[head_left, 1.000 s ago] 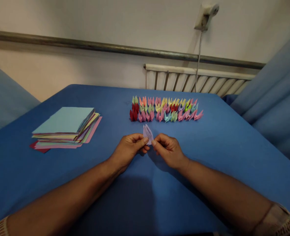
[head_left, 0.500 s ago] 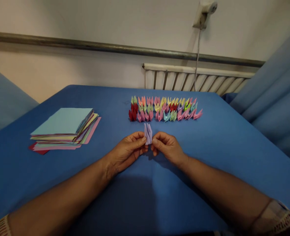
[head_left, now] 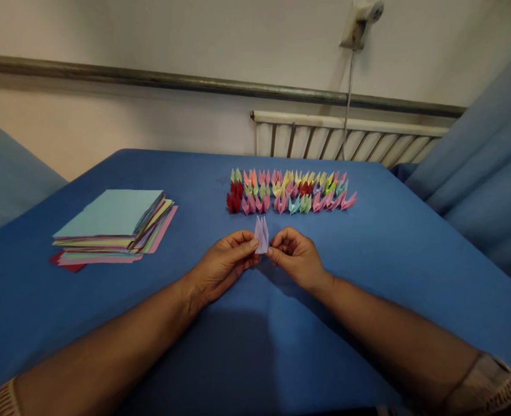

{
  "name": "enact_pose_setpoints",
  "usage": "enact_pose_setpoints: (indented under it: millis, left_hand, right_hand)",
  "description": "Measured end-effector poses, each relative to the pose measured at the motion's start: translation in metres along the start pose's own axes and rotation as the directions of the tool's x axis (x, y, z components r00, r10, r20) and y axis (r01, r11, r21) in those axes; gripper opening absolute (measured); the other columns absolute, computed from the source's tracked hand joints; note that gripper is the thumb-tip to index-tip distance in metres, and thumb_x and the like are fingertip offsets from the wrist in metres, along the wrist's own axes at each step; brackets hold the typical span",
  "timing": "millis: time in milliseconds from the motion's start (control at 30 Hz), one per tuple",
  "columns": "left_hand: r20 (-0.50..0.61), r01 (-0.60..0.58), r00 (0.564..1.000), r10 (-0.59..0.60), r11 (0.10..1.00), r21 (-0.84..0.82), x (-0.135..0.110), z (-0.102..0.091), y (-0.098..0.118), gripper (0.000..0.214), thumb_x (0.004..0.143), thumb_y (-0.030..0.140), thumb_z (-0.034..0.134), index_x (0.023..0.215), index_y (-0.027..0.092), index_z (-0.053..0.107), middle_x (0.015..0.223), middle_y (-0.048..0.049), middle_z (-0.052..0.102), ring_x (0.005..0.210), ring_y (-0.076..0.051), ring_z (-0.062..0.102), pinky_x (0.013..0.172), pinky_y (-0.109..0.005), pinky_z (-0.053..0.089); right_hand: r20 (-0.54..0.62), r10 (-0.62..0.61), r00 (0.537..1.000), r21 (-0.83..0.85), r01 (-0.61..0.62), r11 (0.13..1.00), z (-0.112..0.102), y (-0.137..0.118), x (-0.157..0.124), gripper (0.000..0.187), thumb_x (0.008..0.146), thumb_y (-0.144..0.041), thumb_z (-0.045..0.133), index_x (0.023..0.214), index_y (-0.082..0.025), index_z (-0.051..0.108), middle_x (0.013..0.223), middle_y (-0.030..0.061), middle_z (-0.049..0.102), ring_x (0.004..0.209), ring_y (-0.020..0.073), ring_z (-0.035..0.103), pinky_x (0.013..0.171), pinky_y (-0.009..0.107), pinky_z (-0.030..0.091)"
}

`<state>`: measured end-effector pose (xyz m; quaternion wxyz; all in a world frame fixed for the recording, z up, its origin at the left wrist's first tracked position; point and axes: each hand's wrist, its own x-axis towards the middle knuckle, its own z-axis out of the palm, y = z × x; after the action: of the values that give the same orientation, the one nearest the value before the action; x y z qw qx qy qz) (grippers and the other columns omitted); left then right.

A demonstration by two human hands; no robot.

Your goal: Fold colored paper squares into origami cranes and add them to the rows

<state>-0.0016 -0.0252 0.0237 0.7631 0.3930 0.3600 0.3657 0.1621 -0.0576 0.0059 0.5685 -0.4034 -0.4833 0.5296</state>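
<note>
A small piece of folded lilac paper (head_left: 261, 236) stands upright between my hands, with narrow points at its top. My left hand (head_left: 229, 257) pinches its lower left side between thumb and fingers. Close by its right edge, my right hand (head_left: 296, 257) has thumb and forefinger apart, the other fingers curled. The right thumb tip is at the paper's lower right corner; whether it presses there is hard to see. Just beyond the hands stand rows of small folded paper pieces (head_left: 282, 202) in red, pink, yellow, green, blue and purple.
On the left of the blue table (head_left: 186, 358) lies a stack of coloured paper sheets (head_left: 112, 214), light blue on top. A radiator (head_left: 324, 121), a rail (head_left: 186, 81) and a socket with a cord (head_left: 354, 34) are at the wall. Blue curtains (head_left: 489, 150) hang on both sides.
The lilac paper has turned so a flatter face shows. My right thumb and forefinger have spread apart, and its lower fingers have drawn in. My left hand keeps its hold.
</note>
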Motion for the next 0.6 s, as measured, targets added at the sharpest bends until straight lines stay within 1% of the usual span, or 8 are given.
enact_pose_setpoints:
  millis: [67, 133, 200, 233, 300, 433, 500, 600]
  left_hand:
    - [-0.081, -0.094, 0.991, 0.107, 0.984, 0.151, 0.0, 0.002, -0.001, 0.022, 0.07, 0.026, 0.079, 0.08, 0.015, 0.064, 0.068, 0.0028, 0.061, 0.061, -0.007, 0.056, 0.063, -0.02, 0.046]
    - [-0.149, -0.175, 0.961, 0.234, 0.927, 0.331, -0.001, 0.005, -0.001, 0.022, 0.069, 0.029, 0.078, 0.079, 0.016, 0.064, 0.065, 0.0036, 0.059, 0.059, -0.008, 0.054, 0.059, -0.02, 0.044]
    - [-0.171, -0.221, 0.927, 0.335, 0.854, 0.472, -0.002, 0.007, -0.002, 0.021, 0.069, 0.029, 0.078, 0.076, 0.016, 0.063, 0.066, 0.0038, 0.059, 0.06, -0.009, 0.054, 0.059, -0.021, 0.044]
    - [-0.166, -0.233, 0.919, 0.359, 0.831, 0.506, -0.003, 0.008, -0.003, 0.02, 0.069, 0.029, 0.077, 0.076, 0.016, 0.063, 0.067, 0.0037, 0.06, 0.061, -0.009, 0.055, 0.059, -0.021, 0.045]
    - [-0.139, -0.244, 0.926, 0.35, 0.839, 0.487, -0.006, 0.009, -0.004, 0.02, 0.07, 0.03, 0.076, 0.079, 0.017, 0.064, 0.071, 0.0034, 0.062, 0.065, -0.01, 0.059, 0.064, -0.022, 0.048]
    - [-0.031, -0.225, 0.968, 0.248, 0.919, 0.323, -0.009, 0.01, -0.004, 0.027, 0.075, 0.034, 0.074, 0.094, 0.017, 0.065, 0.079, -0.0008, 0.068, 0.072, -0.014, 0.065, 0.073, -0.029, 0.053]
    - [0.012, -0.219, 0.975, 0.224, 0.94, 0.261, -0.01, 0.01, -0.003, 0.029, 0.076, 0.036, 0.073, 0.096, 0.016, 0.065, 0.08, -0.0031, 0.069, 0.073, -0.015, 0.066, 0.074, -0.03, 0.052]
    - [0.027, -0.212, 0.977, 0.211, 0.956, 0.201, -0.01, 0.01, -0.003, 0.029, 0.075, 0.033, 0.075, 0.096, 0.016, 0.064, 0.077, -0.0021, 0.069, 0.071, -0.013, 0.065, 0.073, -0.028, 0.052]
  right_hand:
    - [0.002, -0.005, 1.0, -0.044, 0.005, 0.999, 0.0, 0.0, -0.001, 0.023, 0.071, -0.032, 0.075, 0.075, -0.02, 0.056, 0.061, -0.0057, 0.058, 0.053, 0.0082, 0.053, 0.052, 0.022, 0.042]
    - [0.064, 0.03, 0.998, -0.053, -0.026, 0.998, -0.001, 0.001, 0.0, 0.022, 0.072, -0.035, 0.074, 0.08, -0.02, 0.06, 0.067, -0.003, 0.064, 0.06, 0.0107, 0.059, 0.057, 0.024, 0.046]
    - [0.101, 0.07, 0.992, -0.029, -0.067, 0.997, -0.003, 0.002, 0.001, 0.025, 0.071, -0.038, 0.075, 0.081, -0.019, 0.062, 0.07, -0.0016, 0.066, 0.063, 0.0115, 0.061, 0.059, 0.024, 0.046]
    - [0.103, 0.089, 0.991, -0.013, -0.088, 0.996, -0.004, 0.003, 0.002, 0.026, 0.071, -0.04, 0.075, 0.08, -0.019, 0.063, 0.068, -0.0016, 0.066, 0.062, 0.0111, 0.061, 0.058, 0.024, 0.046]
    - [0.093, 0.13, 0.987, 0.027, -0.133, 0.991, -0.006, 0.004, 0.005, 0.027, 0.07, -0.041, 0.076, 0.077, -0.018, 0.064, 0.065, -0.0018, 0.066, 0.058, 0.0103, 0.06, 0.057, 0.024, 0.045]
    - [0.138, 0.212, 0.967, 0.159, -0.233, 0.959, -0.011, 0.004, 0.01, 0.027, 0.069, -0.041, 0.079, 0.074, -0.018, 0.065, 0.067, -0.0002, 0.069, 0.057, 0.0103, 0.06, 0.056, 0.024, 0.045]
    - [0.177, 0.231, 0.957, 0.216, -0.267, 0.939, -0.014, 0.004, 0.011, 0.026, 0.069, -0.04, 0.079, 0.074, -0.018, 0.065, 0.068, -0.0006, 0.069, 0.057, 0.0096, 0.059, 0.057, 0.024, 0.045]
    - [0.227, 0.238, 0.944, 0.248, -0.293, 0.924, -0.016, 0.004, 0.011, 0.024, 0.071, -0.037, 0.079, 0.076, -0.018, 0.065, 0.069, -0.0008, 0.068, 0.058, 0.0093, 0.058, 0.058, 0.023, 0.045]
